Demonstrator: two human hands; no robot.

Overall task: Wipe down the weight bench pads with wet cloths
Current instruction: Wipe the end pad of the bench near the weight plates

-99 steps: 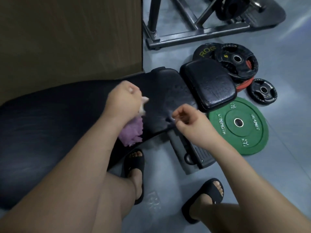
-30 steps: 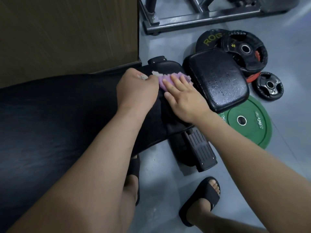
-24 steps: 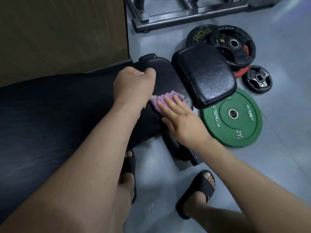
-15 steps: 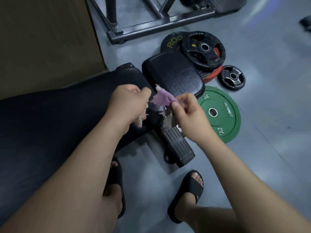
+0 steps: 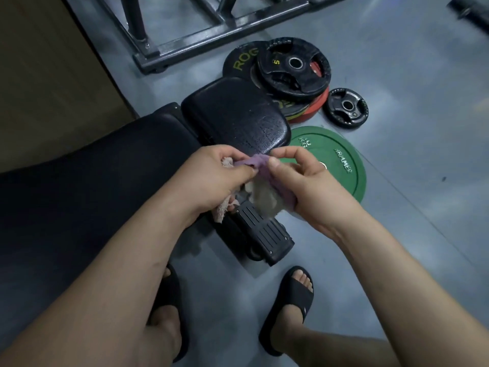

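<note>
Left grip [image 5: 211, 178] and right grip [image 5: 301, 181] both pinch a purple cloth [image 5: 255, 162], held between them near the end of the long bench pad [image 5: 105, 186]. Left grip also clutches a pale cloth [image 5: 221, 210], its tail hanging below.

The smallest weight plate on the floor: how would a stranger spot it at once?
Follow the long black padded weight bench to the square black seat pad at its far end. Right of that pad is a stack of large round weight plates, a flat green rubber plate nearer. The small black round plate lies just right of the stack, by far the smallest.
</note>
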